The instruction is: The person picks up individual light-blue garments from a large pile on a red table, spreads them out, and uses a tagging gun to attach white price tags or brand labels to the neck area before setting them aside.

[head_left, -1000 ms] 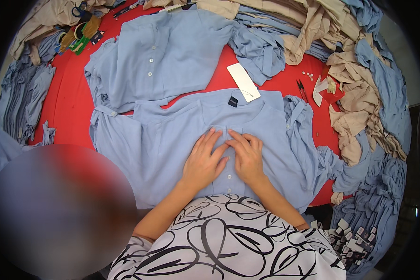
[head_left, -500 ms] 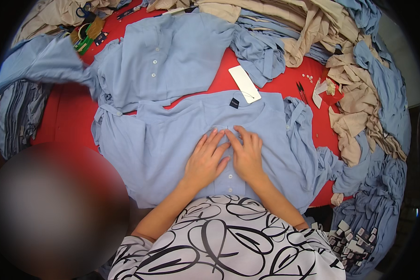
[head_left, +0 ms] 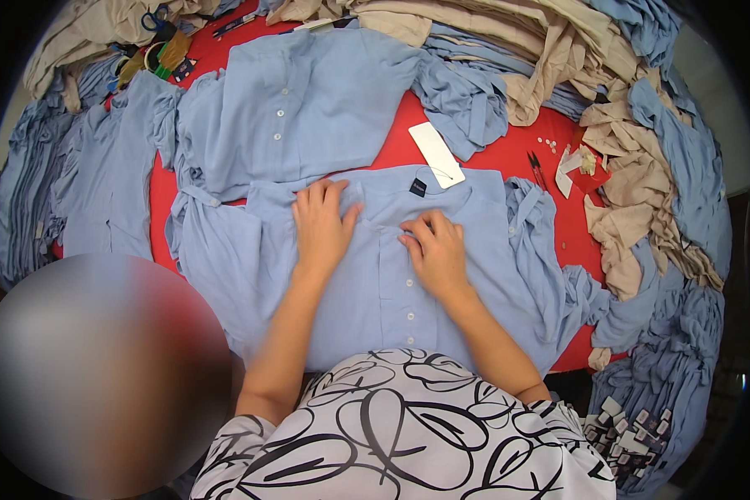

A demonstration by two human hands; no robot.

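A light blue blouse [head_left: 375, 292] lies spread front-up before me, several white buttons down its middle and a dark label inside the neck. A white hang tag [head_left: 435, 153] rests by its neckline. Across the left side of the neckline, my left hand [head_left: 322, 223] lies with its fingers stretched out on the fabric. My right hand [head_left: 438, 250] has curled fingers, thumb and fingertips pinching the neckline edge at the top of the button strip.
Another blue blouse [head_left: 308, 108] lies beyond on the red tabletop [head_left: 163, 217]. Small black snips [head_left: 537, 169] and loose buttons [head_left: 547, 142] are at the right. Beige garments [head_left: 625, 167] and blue ones [head_left: 683, 167] heap around the edges. Scissors [head_left: 153, 21] lie far left.
My left hand has moved left and away from the middle of the blouse; my right hand has curled its fingers. At the far left, a blue garment that was lifted now lies flat.
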